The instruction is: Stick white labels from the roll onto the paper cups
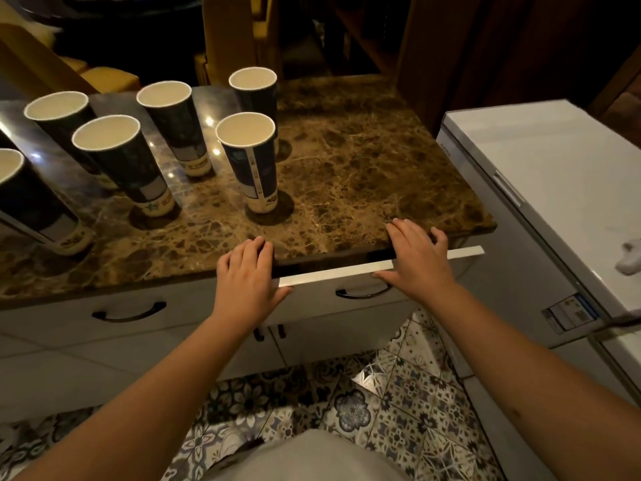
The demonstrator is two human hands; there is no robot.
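Observation:
Several tall dark paper cups with white insides stand upright on the left half of the marble countertop (364, 161); the nearest to me is a cup (251, 161), with others behind it (255, 92) and to the left (121, 161). No label roll is in sight. The white drawer front (333, 272) under the counter's edge stands out by a narrow gap. My left hand (246, 276) curls over its top edge at the left end. My right hand (418, 258) lies over the same edge further right, thumb on the drawer face, fingertips reaching the counter's rim.
A black handle (360, 292) sits on the drawer face between my hands, and another handle (128, 312) on the drawer to the left. A white chest appliance (555, 175) stands close on the right. Patterned floor tiles (381, 394) lie below.

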